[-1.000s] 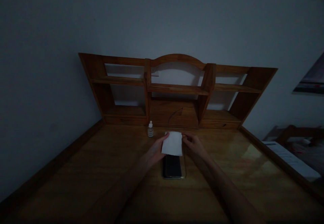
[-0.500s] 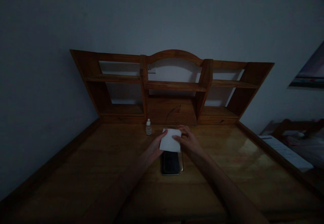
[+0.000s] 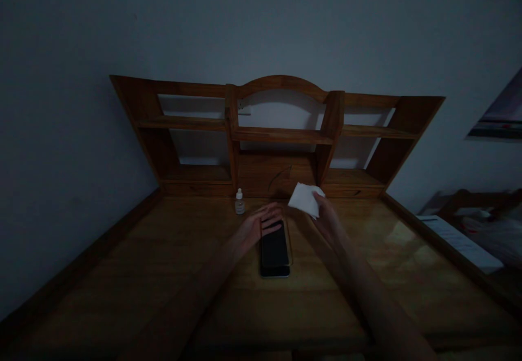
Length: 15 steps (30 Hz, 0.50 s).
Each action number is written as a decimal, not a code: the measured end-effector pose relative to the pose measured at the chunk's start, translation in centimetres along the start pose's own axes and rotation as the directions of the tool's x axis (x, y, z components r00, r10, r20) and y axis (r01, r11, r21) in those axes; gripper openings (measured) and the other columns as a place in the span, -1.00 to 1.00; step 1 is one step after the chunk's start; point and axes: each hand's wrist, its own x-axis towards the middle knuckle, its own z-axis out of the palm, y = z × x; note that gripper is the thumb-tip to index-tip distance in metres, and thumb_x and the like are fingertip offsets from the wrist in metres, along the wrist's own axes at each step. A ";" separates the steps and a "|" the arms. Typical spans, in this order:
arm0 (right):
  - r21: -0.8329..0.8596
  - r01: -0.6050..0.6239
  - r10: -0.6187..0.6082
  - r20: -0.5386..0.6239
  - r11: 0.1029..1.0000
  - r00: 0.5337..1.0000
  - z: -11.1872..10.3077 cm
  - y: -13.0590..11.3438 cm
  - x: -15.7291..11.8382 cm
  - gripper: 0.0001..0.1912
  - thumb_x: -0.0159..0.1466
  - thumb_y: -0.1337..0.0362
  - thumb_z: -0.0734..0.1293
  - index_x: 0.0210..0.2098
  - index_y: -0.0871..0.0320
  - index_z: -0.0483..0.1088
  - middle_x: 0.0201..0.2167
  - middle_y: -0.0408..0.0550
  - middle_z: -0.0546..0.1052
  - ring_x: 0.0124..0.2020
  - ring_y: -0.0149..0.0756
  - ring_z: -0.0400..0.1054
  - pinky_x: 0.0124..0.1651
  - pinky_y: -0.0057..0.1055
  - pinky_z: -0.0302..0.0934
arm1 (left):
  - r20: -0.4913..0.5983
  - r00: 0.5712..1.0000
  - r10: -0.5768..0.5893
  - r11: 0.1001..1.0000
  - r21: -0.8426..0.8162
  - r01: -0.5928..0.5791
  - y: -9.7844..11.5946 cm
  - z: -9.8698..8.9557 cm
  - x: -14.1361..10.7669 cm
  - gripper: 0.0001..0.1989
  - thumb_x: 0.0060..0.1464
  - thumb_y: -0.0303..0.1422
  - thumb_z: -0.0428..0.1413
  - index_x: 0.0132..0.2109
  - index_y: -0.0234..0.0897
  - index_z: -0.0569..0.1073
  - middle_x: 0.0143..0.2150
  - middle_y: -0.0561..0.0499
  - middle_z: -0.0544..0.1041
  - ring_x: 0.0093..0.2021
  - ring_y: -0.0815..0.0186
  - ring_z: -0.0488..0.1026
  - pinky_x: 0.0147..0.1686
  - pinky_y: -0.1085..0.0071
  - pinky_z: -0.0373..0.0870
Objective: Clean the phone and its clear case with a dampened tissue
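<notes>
My right hand is closed on a folded white tissue, held up above the desk toward the shelf unit. My left hand has its fingers apart and holds nothing. Its fingers reach over the far end of a dark phone, and I cannot tell whether they touch it. A clear case with a yellowish edge lies over the phone, shifted slightly to the right and away from me. A small dropper bottle with a white cap stands upright beyond my left hand.
A wooden shelf unit with open compartments stands along the back of the wooden desk. Raised wooden edges border the desk at left and right. Past the right edge are white papers and a wooden chair or bed frame.
My left hand has let go of the tissue and opened above the phone. My right hand has carried the tissue to the right and upward, uncovering more of the phone and case.
</notes>
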 end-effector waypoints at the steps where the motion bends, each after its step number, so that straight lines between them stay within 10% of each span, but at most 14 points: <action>1: 0.014 -0.013 0.013 -0.001 1.000 1.000 -0.6 -0.2 0.2 -0.57 0.25 0.01 0.26 -0.01 0.15 0.35 0.00 0.07 0.50 0.04 -0.06 0.40 0.03 -0.17 0.36 | 0.000 1.000 0.000 1.000 0.000 0.000 0.1 -0.2 0.0 -0.57 0.14 -0.41 0.09 0.17 -0.32 0.36 0.18 -0.26 0.39 0.15 0.07 0.37 0.18 0.05 0.22; 11: -0.192 0.096 -0.132 -0.183 0.977 0.974 -0.8 0.7 -0.1 -0.40 0.19 0.11 0.36 0.18 0.14 0.20 0.11 0.10 0.43 0.14 -0.03 0.31 0.17 -0.02 0.22 | 0.043 0.997 0.061 0.995 -0.077 -0.057 -0.2 -0.4 0.1 -0.30 0.18 -0.40 0.08 0.35 0.08 -0.05 0.17 -0.20 0.39 0.11 0.08 0.41 0.12 -0.15 0.18; 15: -0.484 0.291 -0.333 -0.001 0.826 0.943 2.0 1.7 -2.0 -0.19 0.28 0.21 0.28 0.38 0.05 -0.24 0.32 0.01 0.15 0.37 -0.20 -0.08 0.34 -0.04 -0.09 | 0.009 1.000 0.008 0.985 -0.170 -0.006 -0.5 -0.1 0.3 -0.51 0.21 -0.38 0.04 0.26 -0.19 0.16 0.19 -0.28 0.36 0.16 0.10 0.36 0.17 0.00 0.21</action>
